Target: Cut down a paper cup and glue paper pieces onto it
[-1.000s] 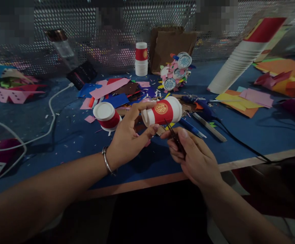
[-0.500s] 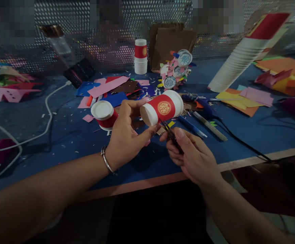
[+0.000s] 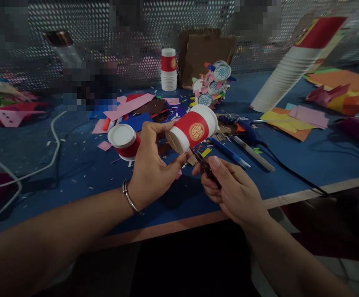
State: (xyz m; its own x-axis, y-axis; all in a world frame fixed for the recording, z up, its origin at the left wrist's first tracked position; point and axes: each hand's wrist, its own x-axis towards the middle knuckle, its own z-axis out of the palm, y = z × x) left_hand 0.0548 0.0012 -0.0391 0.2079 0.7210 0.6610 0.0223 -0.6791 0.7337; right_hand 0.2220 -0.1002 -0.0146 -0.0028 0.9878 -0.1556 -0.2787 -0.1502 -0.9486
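A red and white paper cup [image 3: 194,128] lies tilted on its side in the air, its base toward me and to the left. My left hand [image 3: 157,161] grips it near the base, thumb below and fingers behind. My right hand [image 3: 228,183] is closed around a pair of dark scissors [image 3: 206,165]. Their tips touch or almost touch the underside of the cup near its base; I cannot tell whether they pierce it. Left of my left hand, another red and white cup [image 3: 123,142] stands upside down on the blue table [image 3: 83,181].
Coloured paper sheets [image 3: 132,107] and scraps lie behind the cups. A cup stack [image 3: 168,70] and a decorated cup model [image 3: 212,84] stand at the back. A tall leaning cup stack [image 3: 287,70], a blue pen [image 3: 230,152], a glue gun [image 3: 247,130] and its cord are on the right.
The cup has tilted a little further, its base dipping to the left, and the scissor tips have shifted toward the base. Both hands keep their grip, and the view has moved slightly.
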